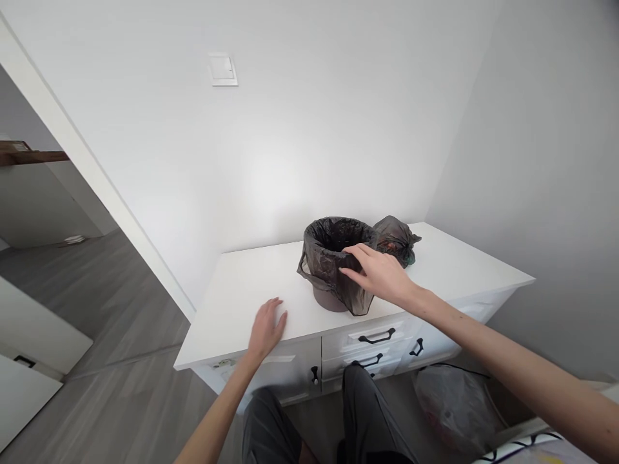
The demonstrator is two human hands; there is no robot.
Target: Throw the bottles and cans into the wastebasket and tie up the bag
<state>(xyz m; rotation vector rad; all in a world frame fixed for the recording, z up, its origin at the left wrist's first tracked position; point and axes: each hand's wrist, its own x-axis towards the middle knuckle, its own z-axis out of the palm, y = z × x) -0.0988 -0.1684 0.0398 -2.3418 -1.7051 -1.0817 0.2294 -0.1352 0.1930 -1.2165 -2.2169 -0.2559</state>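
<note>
A round bin [329, 300] stands upright on the white cabinet top [232, 283]. A thin black plastic bag [325, 265] lines it, folded outward over the rim and hanging loosely down the outside. My right hand [380, 273] pinches the bag at the near right part of the rim, thumb outside and fingers over the edge. My left hand [267, 327] rests on the cabinet top near its front edge, left of the bin, fingers apart and holding nothing. Behind and right of the bin sits a filled dark plastic bag [397, 240].
The cabinet front has drawers with black handles [377, 336]. On the floor at the lower right lies a clear plastic bag [454, 403]. A doorway opens at the left, and a light switch [222, 69] is on the wall.
</note>
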